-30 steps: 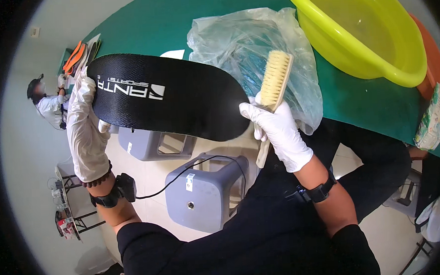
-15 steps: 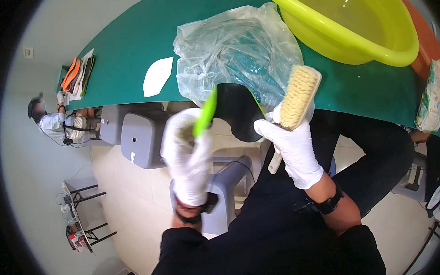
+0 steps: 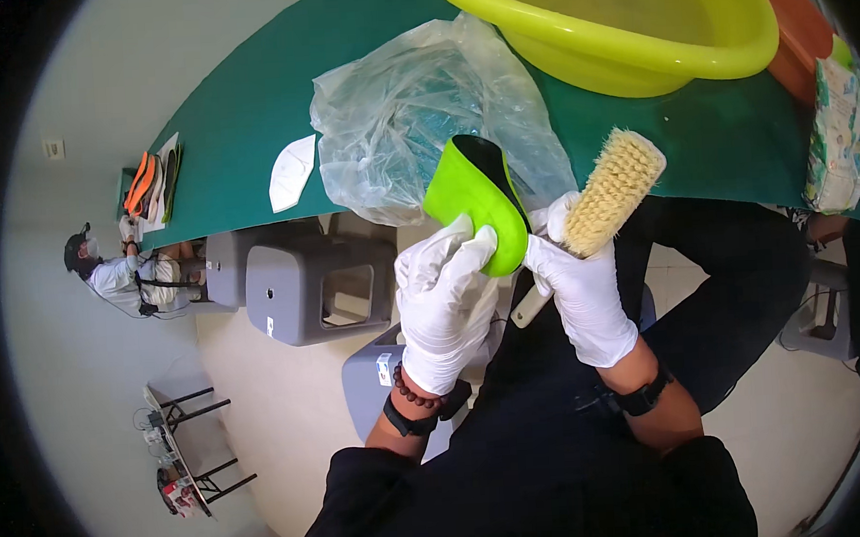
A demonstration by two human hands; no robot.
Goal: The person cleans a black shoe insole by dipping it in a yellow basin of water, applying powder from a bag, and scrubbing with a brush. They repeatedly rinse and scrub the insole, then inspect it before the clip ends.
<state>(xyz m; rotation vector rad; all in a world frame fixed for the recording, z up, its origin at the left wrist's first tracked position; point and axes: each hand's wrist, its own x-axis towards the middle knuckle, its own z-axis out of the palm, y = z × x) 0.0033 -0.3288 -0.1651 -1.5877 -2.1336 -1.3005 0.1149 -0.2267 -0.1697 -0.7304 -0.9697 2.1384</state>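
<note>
In front of me is a curved shoe insole [image 3: 482, 207], bright green on the side facing up and black inside its bend. My left hand [image 3: 448, 302], in a white glove, is closed on the insole's lower end. My right hand [image 3: 579, 290], gloved too, grips a scrubbing brush [image 3: 616, 187] with pale bristles; its handle pokes out below the palm. The right thumb and fingertips also meet the insole's right edge. Behind the insole, a crumpled clear plastic bag [image 3: 393, 115] lies on the green table [image 3: 246, 103].
A yellow basin [image 3: 623, 59] stands at the far right, an orange one [image 3: 795, 40] beside it. Nearby is a printed soft pack [image 3: 841, 135]. A white cut piece [image 3: 292, 174] lies left of the bag. Grey stools [image 3: 305, 294] stand below. Another person [image 3: 119, 275] sits far left near several insoles [image 3: 141, 183].
The insole has turned from its black side to its green side. My left hand has moved right and now sits close to the right one. The brush has shifted slightly right.
</note>
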